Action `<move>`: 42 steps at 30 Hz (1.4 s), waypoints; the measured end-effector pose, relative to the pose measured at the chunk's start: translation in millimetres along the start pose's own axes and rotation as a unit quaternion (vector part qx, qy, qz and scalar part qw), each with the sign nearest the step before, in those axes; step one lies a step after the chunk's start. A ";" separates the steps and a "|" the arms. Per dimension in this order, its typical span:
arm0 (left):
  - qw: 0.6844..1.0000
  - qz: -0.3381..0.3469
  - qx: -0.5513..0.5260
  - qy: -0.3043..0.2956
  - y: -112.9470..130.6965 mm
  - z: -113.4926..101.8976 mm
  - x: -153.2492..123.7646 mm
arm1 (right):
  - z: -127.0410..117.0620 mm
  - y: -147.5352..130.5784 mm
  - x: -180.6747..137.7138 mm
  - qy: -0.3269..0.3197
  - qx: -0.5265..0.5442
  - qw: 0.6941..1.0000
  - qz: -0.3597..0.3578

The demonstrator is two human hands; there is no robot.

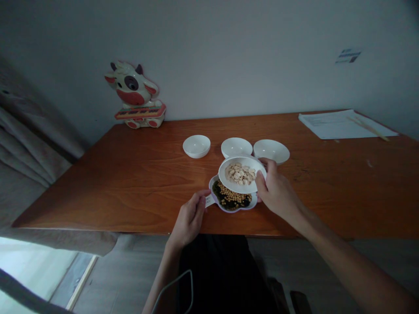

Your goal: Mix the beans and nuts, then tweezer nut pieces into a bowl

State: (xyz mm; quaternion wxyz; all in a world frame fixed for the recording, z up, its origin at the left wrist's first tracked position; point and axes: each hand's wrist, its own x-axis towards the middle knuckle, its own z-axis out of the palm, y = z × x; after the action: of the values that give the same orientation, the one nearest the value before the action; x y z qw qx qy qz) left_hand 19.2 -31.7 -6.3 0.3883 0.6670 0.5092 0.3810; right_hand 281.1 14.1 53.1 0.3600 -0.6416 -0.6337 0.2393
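My right hand (276,189) grips the rim of a small white bowl (223,178), thumb on top. Pale flat seeds (240,173), which look like pumpkin seeds, lie in it. The bowl is tipped a little towards me and covers the far part of a purple-rimmed, scallop-edged dish (231,211). Yellow beans (240,197) and dark and green grains show in that dish. At its left side my left hand (190,216) pinches a white tab (210,200) with small writing on it. Whether the bowl touches the dish I cannot tell.
Behind the dish stand three white bowls: one on the left (196,146), one in the middle (236,147) and one on the right (271,151). A cow-shaped toy keyboard (139,98) is at the back left. Papers (340,124) with chopsticks (368,127) lie at the back right.
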 end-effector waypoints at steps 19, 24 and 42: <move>1.000 -0.008 0.006 -0.010 -2.3 -1.0 -0.6 | 4.0 13.6 -6.7 0.036 -0.154 0.961 -0.228; 1.000 -0.010 0.009 -0.011 -1.9 -1.3 -1.2 | 1.9 14.4 -7.3 0.041 -0.176 0.942 -0.283; 1.000 -0.009 0.011 -0.010 0.5 -1.1 -0.7 | -9.0 21.9 -9.9 0.079 -0.119 0.951 -0.275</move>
State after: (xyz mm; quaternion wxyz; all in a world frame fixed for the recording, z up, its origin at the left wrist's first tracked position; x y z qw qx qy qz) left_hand 18.2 -32.4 -5.5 0.3891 0.6706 0.5151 0.3654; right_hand 301.2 4.2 40.5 0.3820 -0.4969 -0.7792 0.0028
